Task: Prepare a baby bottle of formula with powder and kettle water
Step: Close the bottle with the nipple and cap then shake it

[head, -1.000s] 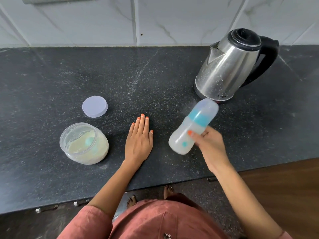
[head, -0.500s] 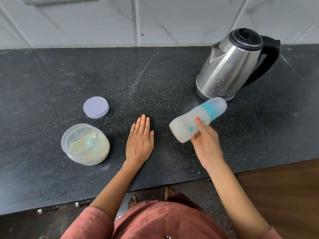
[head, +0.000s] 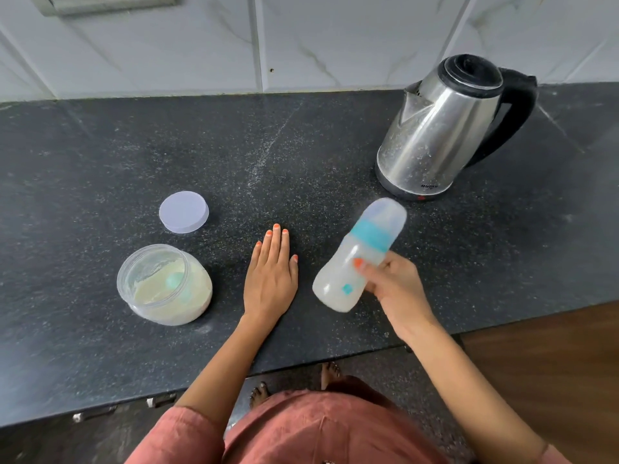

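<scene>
Right hand [head: 398,289] grips a capped baby bottle [head: 360,259] around its middle, tilted above the dark tabletop [head: 100,155], cap end pointing toward the steel kettle [head: 442,128] standing behind it. Its outline is blurred; milky liquid shows inside. Left hand [head: 271,276] lies flat on the tabletop, fingers straight and together. Beside it sits an open jar of powder [head: 164,284] with a scoop [head: 177,284] inside, its lid [head: 183,212] just behind.

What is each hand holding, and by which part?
Right hand: the baby bottle, grip around its milky body below the teal collar. Left hand: nothing; it lies flat on the counter.
</scene>
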{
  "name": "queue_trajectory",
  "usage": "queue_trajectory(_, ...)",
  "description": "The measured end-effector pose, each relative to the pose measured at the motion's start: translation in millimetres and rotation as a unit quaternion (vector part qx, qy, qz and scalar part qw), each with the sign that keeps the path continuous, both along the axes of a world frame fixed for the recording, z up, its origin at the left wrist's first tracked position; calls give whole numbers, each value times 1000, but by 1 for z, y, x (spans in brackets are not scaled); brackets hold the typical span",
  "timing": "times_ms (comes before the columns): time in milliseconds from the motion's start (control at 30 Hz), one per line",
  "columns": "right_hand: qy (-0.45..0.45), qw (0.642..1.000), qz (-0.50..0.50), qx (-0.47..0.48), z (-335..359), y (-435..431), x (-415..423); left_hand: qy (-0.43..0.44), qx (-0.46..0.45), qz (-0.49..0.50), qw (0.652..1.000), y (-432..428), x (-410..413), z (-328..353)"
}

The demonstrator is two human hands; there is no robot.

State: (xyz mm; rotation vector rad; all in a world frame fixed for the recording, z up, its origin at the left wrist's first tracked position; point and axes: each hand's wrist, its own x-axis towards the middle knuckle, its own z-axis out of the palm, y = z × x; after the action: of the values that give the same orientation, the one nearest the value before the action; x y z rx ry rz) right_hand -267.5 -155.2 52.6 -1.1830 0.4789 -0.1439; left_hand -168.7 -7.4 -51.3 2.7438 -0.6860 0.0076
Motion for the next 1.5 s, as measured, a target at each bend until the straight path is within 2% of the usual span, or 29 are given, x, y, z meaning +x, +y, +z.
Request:
queue_trajectory(67,-42,988,-100,113,4,-9,8,-2,3,-4,1000,-1,0,1)
queue_trajectory(100,-61,980,-132,139,5,-11,11,-4,5,-5,1000,-1,0,1)
queue_trajectory(133,-66,980,-130,135,5,-9,11,-5,5,-4,1000,0,0,0)
queue_trajectory(233,2,1000,4,-27,3,6,1,0,12,-1,1000,1,1,0)
queue_trajectory(300,18,996,43,-73,3,9,-3,1,11,-3,1000,0,2,1)
queue_trajectory(433,-47,989,-102,93,10,-4,10,-4,6,-6,1000,-2,1,2)
queue_trajectory(467,-57,987,-113,102,10,-4,12,-4,7,-5,1000,-1,0,2)
queue_trajectory(567,-6,1000,-4,-3,5,8,3,0,7,0,1000,3,-1,1)
queue_trajectory(633,23,994,77,-74,4,12,-5,-1,6,-2,1000,1,1,2)
queue_trajectory(700,4,998,34,-44,7,4,-1,1,1,-6,1000,-1,2,3)
queue_trajectory(767,-34,995,-71,62,11,-6,9,-1,1,-6,1000,-2,2,3)
queue_trajectory(833,-60,984,-128,108,12,-9,15,-2,4,-4,1000,0,0,2)
queue_trajectory(900,-29,994,-82,72,9,-1,10,0,6,-2,1000,1,-1,1)
queue_trajectory(1000,32,997,50,-50,4,12,-4,-2,5,-4,1000,1,1,2)
queue_trajectory(1067,22,999,23,-31,5,10,-2,-3,1,-7,1000,-1,1,4)
queue_trajectory(1167,-24,990,-96,100,8,0,11,-5,-1,-6,1000,-2,1,4)
queue_trajectory(1200,-32,987,-109,112,8,0,12,-4,1,-5,1000,-1,0,3)
queue_trajectory(1267,-12,995,-65,69,6,5,8,-4,7,-2,1000,2,-1,1)
queue_trajectory(1367,33,997,56,-34,1,15,-5,-5,8,-4,1000,1,1,0)
queue_trajectory(1433,20,999,39,-16,2,13,-3,-5,5,-7,1000,-1,2,2)
queue_trajectory(1500,-4,996,-52,71,4,7,6,-7,2,-5,1000,-1,2,2)
